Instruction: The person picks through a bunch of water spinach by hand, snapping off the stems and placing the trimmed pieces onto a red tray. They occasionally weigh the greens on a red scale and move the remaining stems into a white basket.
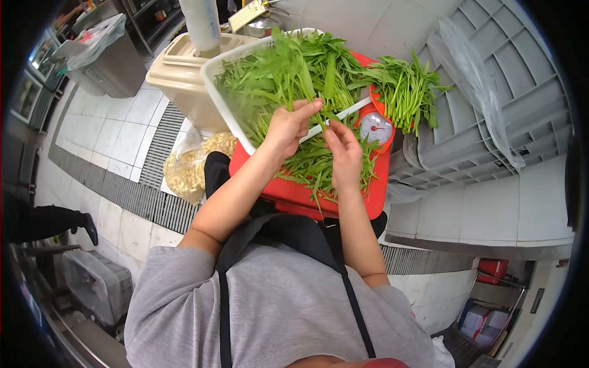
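My left hand [288, 127] is closed around a stalk of leafy greens, its thumb and forefinger at the front edge of a white basket [222, 98]. Close beside it, my right hand [345, 154] pinches a thin green stem between thumb and fingertips. Long-leaved greens [294, 67] fill the basket. Loose leaves and stem pieces [313, 168] lie below my hands on a red surface [379, 199]. To the right stands an orange dial scale [375, 127], and a bunch of greens [408, 92] with stems towards me rests on its top.
Grey plastic crates [491, 80] lean along the right wall, with clear plastic over them. At left are a beige lidded bin [184, 80], a bag of pale pieces [187, 175] and a grey trash bin [113, 67]. Another person's leg [55, 221] shows at far left.
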The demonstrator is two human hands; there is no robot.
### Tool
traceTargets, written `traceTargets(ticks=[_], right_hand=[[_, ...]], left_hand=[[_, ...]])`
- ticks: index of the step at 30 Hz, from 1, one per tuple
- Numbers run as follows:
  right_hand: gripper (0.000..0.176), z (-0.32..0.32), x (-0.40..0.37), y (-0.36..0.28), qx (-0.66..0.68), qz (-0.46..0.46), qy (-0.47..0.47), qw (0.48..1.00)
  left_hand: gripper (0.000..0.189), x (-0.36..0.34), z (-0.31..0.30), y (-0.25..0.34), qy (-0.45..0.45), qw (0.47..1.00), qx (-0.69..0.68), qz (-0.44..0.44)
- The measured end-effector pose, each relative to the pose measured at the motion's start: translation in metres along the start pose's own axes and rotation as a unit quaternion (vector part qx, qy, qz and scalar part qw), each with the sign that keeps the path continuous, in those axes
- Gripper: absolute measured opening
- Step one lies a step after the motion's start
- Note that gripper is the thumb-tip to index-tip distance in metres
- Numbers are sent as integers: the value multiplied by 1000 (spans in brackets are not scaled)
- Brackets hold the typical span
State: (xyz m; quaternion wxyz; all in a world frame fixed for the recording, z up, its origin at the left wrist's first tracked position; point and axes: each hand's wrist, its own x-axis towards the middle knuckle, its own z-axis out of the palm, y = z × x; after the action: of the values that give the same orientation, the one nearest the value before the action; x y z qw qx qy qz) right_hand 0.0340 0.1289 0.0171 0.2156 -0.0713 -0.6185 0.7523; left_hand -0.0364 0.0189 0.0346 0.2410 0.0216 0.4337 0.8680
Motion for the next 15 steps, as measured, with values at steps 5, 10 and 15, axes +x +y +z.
traceTargets(ticks=[5,10,15], right_hand=[[23,2,16,-3,-122,14,-51,991],[20,10,9,3,136,92,29,986],[18,11,2,7,196,59,22,979]], left_hand=[[27,-4,4,-3,14,999,39,-20],[24,-1,-4,-10,-18,1000,4,-18],[22,3,-4,-15,10,999,-46,-23]])
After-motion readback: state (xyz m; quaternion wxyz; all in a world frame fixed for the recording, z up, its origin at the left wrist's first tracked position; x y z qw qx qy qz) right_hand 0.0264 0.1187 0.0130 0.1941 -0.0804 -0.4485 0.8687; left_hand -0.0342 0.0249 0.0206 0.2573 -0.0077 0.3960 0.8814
